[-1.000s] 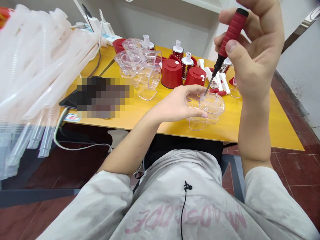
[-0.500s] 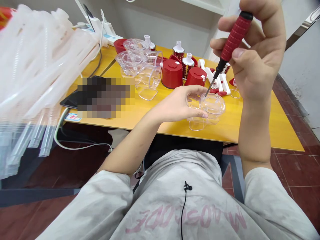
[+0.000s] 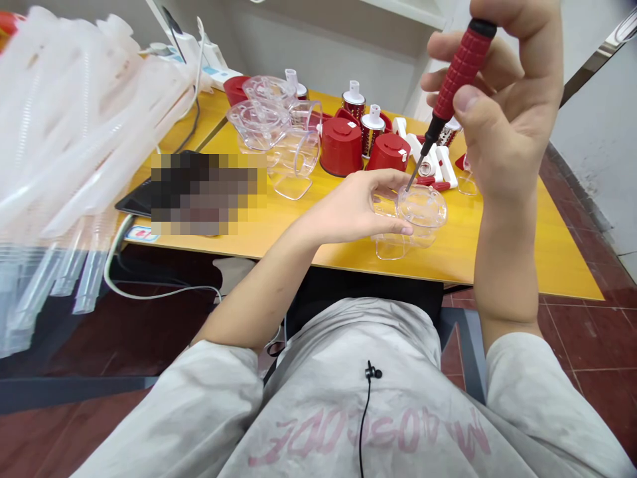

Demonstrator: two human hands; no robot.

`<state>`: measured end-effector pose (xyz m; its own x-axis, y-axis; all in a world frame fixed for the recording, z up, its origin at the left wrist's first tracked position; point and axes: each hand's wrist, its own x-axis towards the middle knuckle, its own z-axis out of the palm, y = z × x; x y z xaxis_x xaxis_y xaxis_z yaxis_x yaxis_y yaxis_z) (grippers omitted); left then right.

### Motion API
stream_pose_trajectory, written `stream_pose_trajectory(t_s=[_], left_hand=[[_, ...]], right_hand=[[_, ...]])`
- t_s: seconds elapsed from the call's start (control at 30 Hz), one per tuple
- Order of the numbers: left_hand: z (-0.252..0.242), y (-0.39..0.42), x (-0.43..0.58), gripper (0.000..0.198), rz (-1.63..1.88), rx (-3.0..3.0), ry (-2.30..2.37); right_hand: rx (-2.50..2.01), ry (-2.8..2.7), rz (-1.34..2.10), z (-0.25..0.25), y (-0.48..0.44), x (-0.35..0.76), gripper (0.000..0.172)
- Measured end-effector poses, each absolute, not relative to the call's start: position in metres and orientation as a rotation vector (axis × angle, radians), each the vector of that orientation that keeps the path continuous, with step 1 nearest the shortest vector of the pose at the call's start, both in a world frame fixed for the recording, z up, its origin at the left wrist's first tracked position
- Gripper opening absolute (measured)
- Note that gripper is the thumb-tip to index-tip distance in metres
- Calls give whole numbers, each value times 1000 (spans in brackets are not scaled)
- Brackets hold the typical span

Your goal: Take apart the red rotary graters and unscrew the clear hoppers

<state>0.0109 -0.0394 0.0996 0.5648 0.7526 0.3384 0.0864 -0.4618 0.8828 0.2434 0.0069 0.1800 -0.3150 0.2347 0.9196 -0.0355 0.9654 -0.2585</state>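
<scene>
My left hand (image 3: 355, 209) grips a clear plastic housing (image 3: 415, 219) that rests on the yellow table (image 3: 497, 245) near its front edge. My right hand (image 3: 502, 99) is closed round a screwdriver with a red ribbed handle (image 3: 460, 66), held upright above the housing. The thin metal tip of the screwdriver touches the top rim of the clear housing, just beside my left fingertips.
Behind stand more clear housings (image 3: 271, 129), red plastic bodies (image 3: 342, 146), drum graters with white caps (image 3: 354, 101) and white parts (image 3: 440, 162). A dark tablet lies at the table's left. Bundles of clear plastic tubes (image 3: 64, 153) fill the left. Red tiled floor lies to the right.
My right hand has twisted the screwdriver handle slightly between its fingers, with the tip staying on the housing. My left hand and the housing have not moved.
</scene>
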Motion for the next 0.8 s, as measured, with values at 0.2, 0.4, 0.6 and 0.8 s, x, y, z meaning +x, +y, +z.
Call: stream_pose_trajectory(t_s=[0.2, 0.4, 0.6, 0.8], left_hand=[[99, -39, 11, 85, 946, 1914, 678], [97, -38, 11, 85, 952, 1915, 671], [99, -40, 11, 84, 938, 1902, 678], [99, -41, 11, 88, 938, 1901, 684]], right_hand=[[-192, -1868, 169, 182, 15, 246, 63], [-196, -1821, 295, 180, 11, 245, 61], [-214, -1898, 104, 183, 9, 243, 64], [-152, -1822, 299, 179, 10, 243, 58]])
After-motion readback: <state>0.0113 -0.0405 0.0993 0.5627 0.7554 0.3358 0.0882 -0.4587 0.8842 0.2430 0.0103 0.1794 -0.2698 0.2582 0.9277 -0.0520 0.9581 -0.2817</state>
